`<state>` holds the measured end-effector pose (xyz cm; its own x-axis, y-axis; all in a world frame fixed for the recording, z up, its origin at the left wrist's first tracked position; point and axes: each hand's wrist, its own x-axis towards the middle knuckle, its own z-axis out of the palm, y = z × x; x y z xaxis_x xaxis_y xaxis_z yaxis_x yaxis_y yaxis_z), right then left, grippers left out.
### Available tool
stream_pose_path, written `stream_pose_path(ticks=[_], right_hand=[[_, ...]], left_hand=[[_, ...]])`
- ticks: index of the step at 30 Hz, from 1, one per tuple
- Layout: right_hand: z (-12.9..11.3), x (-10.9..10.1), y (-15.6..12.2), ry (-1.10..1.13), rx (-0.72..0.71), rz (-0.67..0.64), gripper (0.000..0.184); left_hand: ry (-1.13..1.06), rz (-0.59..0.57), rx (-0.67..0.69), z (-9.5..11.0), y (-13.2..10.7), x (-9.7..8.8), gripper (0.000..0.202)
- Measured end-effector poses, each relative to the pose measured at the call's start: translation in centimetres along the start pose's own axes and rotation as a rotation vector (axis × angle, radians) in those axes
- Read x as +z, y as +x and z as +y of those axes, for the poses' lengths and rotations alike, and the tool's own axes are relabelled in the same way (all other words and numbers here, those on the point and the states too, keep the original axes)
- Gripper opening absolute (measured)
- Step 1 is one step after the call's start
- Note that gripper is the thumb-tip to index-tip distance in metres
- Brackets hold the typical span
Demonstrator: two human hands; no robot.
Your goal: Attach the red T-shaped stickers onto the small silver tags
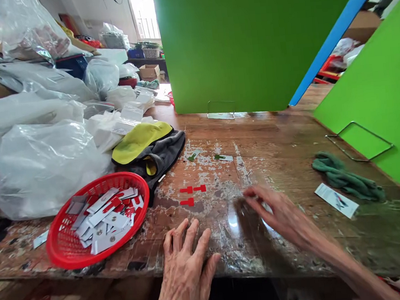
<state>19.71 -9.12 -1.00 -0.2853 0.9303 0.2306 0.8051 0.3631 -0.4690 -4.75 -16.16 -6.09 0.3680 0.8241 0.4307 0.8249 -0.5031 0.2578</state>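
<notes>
My left hand (pixel 189 267) lies on the worn tabletop near its front edge, palm down, fingers spread and holding nothing. Just beyond its fingertips are several small red flat pieces (pixel 187 202), each with a narrow tab. To the right, my right hand (pixel 275 208) hovers low over the table, slightly blurred; its fingers reach left, apart from the thumb, and nothing shows between them. Farther back lie two small green-and-white pieces, one a flat tag (pixel 223 158) and the other a similar tag (pixel 195 155). A red plastic basket (pixel 59 248) at left holds many white and red pieces.
A yellow-and-grey cloth item (pixel 143 143) lies behind the basket. Clear plastic bags (pixel 47 168) pile up at left. Green panels (pixel 247 48) stand at the back and right. A dark green cloth (pixel 345 177) and a printed card (pixel 336 200) are on the right.
</notes>
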Motion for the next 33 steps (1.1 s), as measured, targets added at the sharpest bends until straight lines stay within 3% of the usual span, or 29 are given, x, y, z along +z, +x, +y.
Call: stream_pose_path(ticks=[4,7,13,18,25,29,33], right_hand=[[2.8,2.1,8.5,-0.066,0.005,0.070,0.028],[3.2,4.3,11.1,-0.068,-0.013,0.065,0.032],[-0.2,4.8,7.4,0.000,-0.114,-0.023,0.022],[-3.8,5.8,4.7,0.091,-0.205,-0.128,0.015],[-5.3,7.7,3.5,0.073,-0.227,-0.109,0.010],[-5.8,7.9,3.3,0.052,-0.203,-0.092,0.013],[-5.9,8.1,3.5,0.061,-0.172,-0.086,0.012]], left_hand=[[0.056,0.079,-0.014,-0.2,-0.9,0.9,0.032],[0.070,0.134,-0.032,0.5,-1.2,1.5,0.029],[-0.034,0.143,-0.079,1.7,-1.3,1.4,0.027],[-0.162,0.051,-0.128,1.9,-0.9,0.0,0.023],[-0.166,-0.039,-0.205,-2.0,3.0,-1.9,0.032],[-0.148,-0.220,-0.244,-3.9,5.3,-2.0,0.047],[-0.125,-0.416,-0.323,-4.0,6.4,-2.6,0.047]])
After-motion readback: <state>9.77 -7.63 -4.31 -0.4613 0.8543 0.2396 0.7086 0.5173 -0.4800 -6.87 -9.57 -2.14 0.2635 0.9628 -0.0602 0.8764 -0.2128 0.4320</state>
